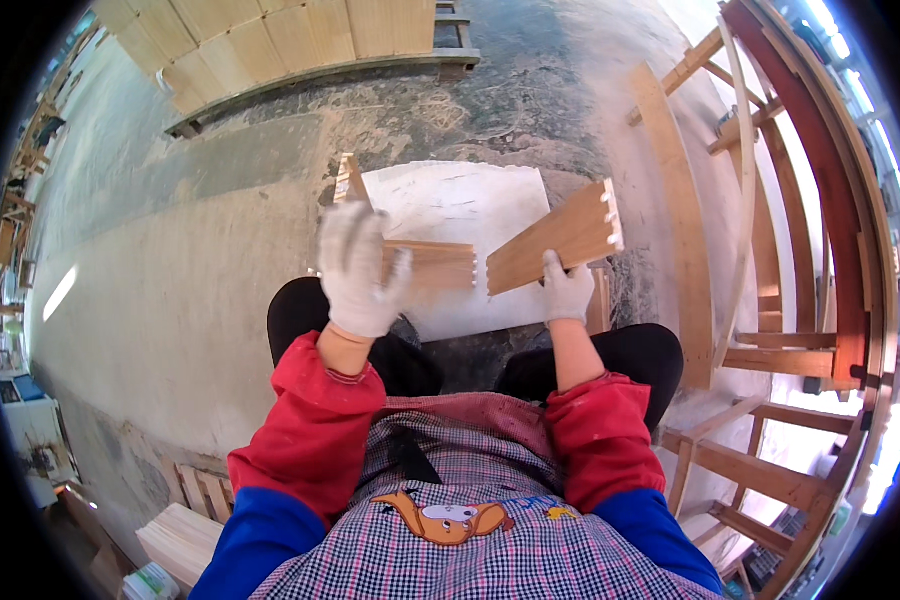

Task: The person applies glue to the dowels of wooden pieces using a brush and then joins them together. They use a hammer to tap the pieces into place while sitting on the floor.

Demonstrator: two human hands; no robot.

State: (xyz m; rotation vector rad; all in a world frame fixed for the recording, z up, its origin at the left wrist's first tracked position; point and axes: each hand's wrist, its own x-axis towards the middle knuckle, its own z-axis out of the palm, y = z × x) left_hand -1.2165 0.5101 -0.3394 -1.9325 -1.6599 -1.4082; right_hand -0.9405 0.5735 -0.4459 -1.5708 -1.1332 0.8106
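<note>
My right hand (pixel 568 290), in a white glove, grips a flat wooden board (pixel 555 232) by its near edge, thumb on top. The board is tilted, and its right end has notched joints with white dabs on them. My left hand (pixel 358 265), also gloved and a little blurred, is raised with its fingers stretched and thumb apart; I see nothing in it. Just beyond it stands another wooden board (pixel 350 180), partly hidden by the fingers. A third board (pixel 432 264) with a white-dabbed notched end extends right from behind that hand, over a white sheet (pixel 460 200).
A low pallet (pixel 325 72) at the far side bears rows of pale wooden panels (pixel 255 45). Long planks (pixel 675 220) and wooden frames (pixel 760 465) stand along the right. Stacked pale boards (pixel 182 540) lie at the lower left. My knees flank the white sheet.
</note>
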